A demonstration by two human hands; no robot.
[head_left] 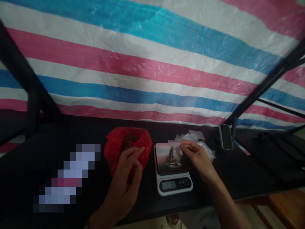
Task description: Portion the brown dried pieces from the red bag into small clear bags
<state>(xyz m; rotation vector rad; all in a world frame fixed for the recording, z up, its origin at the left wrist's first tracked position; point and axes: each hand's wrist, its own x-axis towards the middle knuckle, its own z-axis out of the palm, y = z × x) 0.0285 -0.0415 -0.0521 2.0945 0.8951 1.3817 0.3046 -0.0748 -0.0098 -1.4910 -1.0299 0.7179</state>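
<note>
The right hand (199, 156) pinches the top of a small clear packet (173, 155) standing on the scale (172, 168), while the left hand (127, 178), fingers loosely curled and holding nothing visible, rests at the red bag (128, 146) of dark pieces at 9 o'clock of the scale. One packet looks part-filled and is being weighed; spare clear packets (193, 137) lie at 1 o'clock on the desk (238, 171), apparently unfilled.

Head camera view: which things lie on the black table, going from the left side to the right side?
Red plastic bag with dark bits inside, left hand at its front → small kitchen scale carrying a clear filled bag pinched by the right hand → pile of clear small bags → phone.
</note>
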